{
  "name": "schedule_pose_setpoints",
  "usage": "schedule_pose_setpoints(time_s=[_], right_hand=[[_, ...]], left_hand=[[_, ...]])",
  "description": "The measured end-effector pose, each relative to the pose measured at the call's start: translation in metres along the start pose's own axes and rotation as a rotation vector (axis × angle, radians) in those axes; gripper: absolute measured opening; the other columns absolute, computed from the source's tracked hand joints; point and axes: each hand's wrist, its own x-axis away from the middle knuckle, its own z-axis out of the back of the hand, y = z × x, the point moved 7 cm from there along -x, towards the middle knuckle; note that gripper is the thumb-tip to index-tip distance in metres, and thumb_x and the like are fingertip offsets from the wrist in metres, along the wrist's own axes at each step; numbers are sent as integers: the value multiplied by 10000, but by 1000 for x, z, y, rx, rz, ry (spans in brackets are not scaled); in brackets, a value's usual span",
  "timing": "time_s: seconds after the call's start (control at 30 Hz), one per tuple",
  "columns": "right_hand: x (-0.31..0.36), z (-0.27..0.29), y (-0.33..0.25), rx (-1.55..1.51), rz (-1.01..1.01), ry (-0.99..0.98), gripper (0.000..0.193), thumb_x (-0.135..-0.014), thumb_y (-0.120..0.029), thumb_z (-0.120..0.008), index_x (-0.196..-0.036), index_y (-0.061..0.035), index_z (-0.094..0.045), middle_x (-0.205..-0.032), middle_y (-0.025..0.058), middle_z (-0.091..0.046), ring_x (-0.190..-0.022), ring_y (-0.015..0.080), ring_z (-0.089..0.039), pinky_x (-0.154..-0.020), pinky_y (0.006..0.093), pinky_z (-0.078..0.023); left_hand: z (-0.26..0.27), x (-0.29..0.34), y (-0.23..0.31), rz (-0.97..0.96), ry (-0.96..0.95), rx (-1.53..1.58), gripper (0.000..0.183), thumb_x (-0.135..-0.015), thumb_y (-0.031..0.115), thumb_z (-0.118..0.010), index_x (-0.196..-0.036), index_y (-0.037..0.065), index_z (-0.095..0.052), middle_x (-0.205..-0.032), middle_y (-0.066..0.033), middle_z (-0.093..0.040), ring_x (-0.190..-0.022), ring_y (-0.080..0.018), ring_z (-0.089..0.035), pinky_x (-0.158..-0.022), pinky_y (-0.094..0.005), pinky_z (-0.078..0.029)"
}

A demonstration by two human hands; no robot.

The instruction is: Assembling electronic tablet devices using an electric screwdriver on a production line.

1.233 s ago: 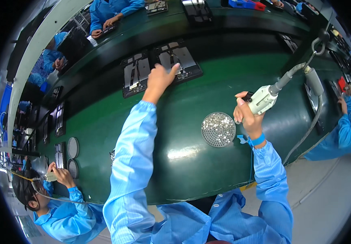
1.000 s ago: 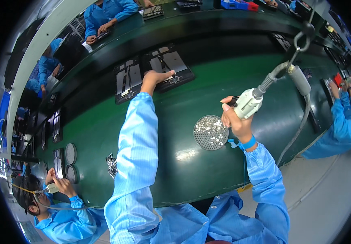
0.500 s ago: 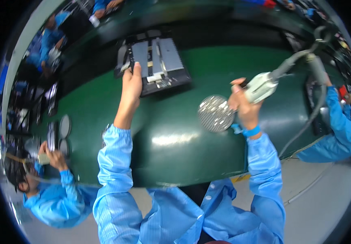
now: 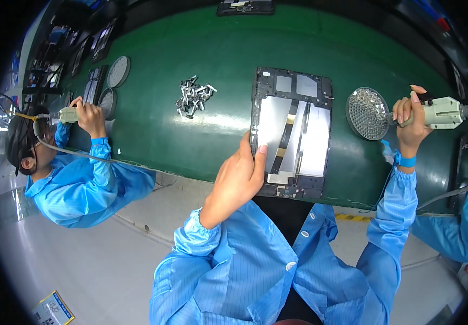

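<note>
My left hand (image 4: 236, 176) grips the left edge of an opened tablet (image 4: 312, 146), thumb over its inner face. The tablet lies at the near side of the green table, showing silver battery panels, a black frame and flat ribbon cables. In my right hand (image 4: 411, 122) is a pale electric screwdriver (image 4: 444, 114), held sideways with its tip pointing left. That tip is at the right rim of a round dish (image 4: 368, 114) with a dimpled, shiny inside; whether it touches is hard to tell. A blue band circles my right wrist.
A loose pile of small black and silver parts (image 4: 193, 97) lies left of the tablet. Another opened device (image 4: 244, 6) is at the far edge. On the left, a co-worker (image 4: 82, 184) holds a similar screwdriver near two round dishes (image 4: 119, 71). Another person's sleeve (image 4: 453, 238) shows at right.
My left hand has brought the tablet from the far side to the near edge, turning it. My view has shifted, so the small-parts pile now shows. My right hand still holds the screwdriver by the dish.
</note>
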Motion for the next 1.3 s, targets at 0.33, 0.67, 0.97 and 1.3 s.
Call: schedule_pose_setpoints(time_s=[0.33,0.67,0.97,1.3], right_hand=[[1,-3,-4,-15,2,-47,188,-928,-26,-511,-1085,61,-569,-545,12,-393,-425,104,-386,-447,286,-373],[3,-10,-11,-16,42,-71,187,-921,1,-511,-1086,77,-558,-546,10,-393,-419,101,-377,-435,285,-369],[6,-18,-14,-27,28,-69,180,-905,11,-515,-1065,76,-567,-536,20,-401,-414,115,-393,-423,287,-371],[7,-16,-11,-45,8,-38,178,-877,13,-558,-1037,87,-583,-536,34,-430,-413,120,-420,-419,289,-395]], left_hand=[[125,-26,-60,-146,447,-336,246,-785,148,-781,-983,41,-682,-912,-115,-591,-698,-219,-590,-624,-346,-482],[141,-56,-62,-438,389,-373,174,-843,88,-714,-991,11,-663,-932,-100,-617,-758,-193,-593,-657,-320,-486],[117,-95,0,-429,413,231,213,-994,107,-556,-1090,-53,-660,-940,-112,-705,-822,-118,-644,-768,-243,-518],[29,-177,3,-263,-134,360,337,-964,234,-612,-1083,-72,-688,-1229,-148,-654,-1120,-169,-594,-1000,-270,-422]])
